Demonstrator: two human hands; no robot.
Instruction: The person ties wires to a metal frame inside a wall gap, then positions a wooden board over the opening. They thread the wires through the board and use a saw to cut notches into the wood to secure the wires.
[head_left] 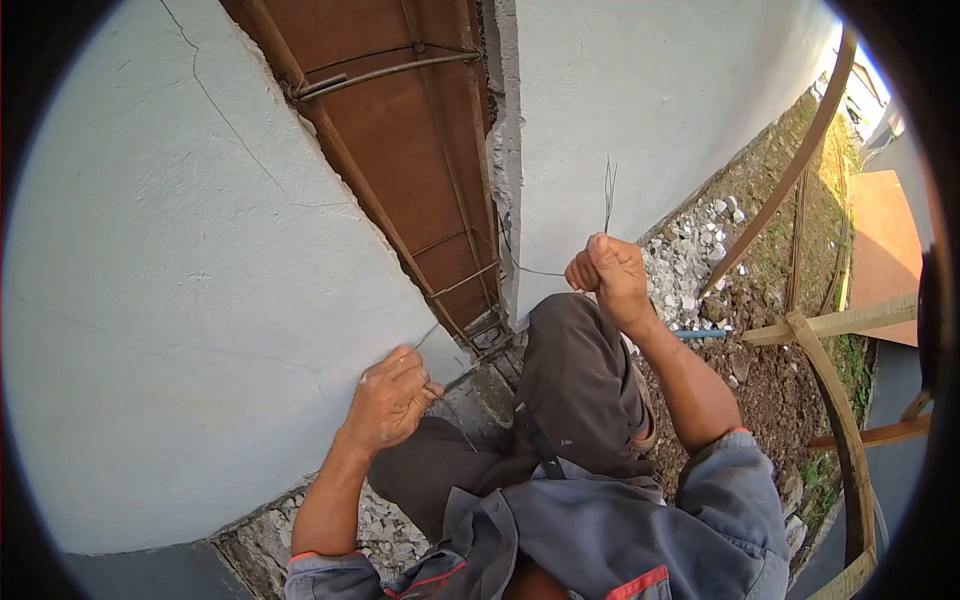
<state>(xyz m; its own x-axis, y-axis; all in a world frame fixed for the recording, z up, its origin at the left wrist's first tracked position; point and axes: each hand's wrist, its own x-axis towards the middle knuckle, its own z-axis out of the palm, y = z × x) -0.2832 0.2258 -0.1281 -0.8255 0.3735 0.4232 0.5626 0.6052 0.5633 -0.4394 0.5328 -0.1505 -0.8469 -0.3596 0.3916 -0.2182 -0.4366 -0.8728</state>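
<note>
My right hand [612, 275] is closed in a fist around thin binding wires [609, 190], whose loose ends stick up above it. One strand [538, 271] runs from this fist leftward to the edge of the wall gap. My left hand [395, 398] is pinched closed beside the left wall, lower down. A thin wire [466, 437] trails below its fingers, and a short bit shows above them. Between the walls stands a rebar cage [385, 220] with stirrups [390, 72] tied across it. Behind the bars is a brown board [385, 130].
White plastered walls flank the gap; the left wall [150, 270] is cracked. Broken rubble [685, 255] and soil lie at the right. Wooden strips [785, 175] and a timber piece [850, 320] lean there. A blue pipe [700, 334] pokes out near my right forearm.
</note>
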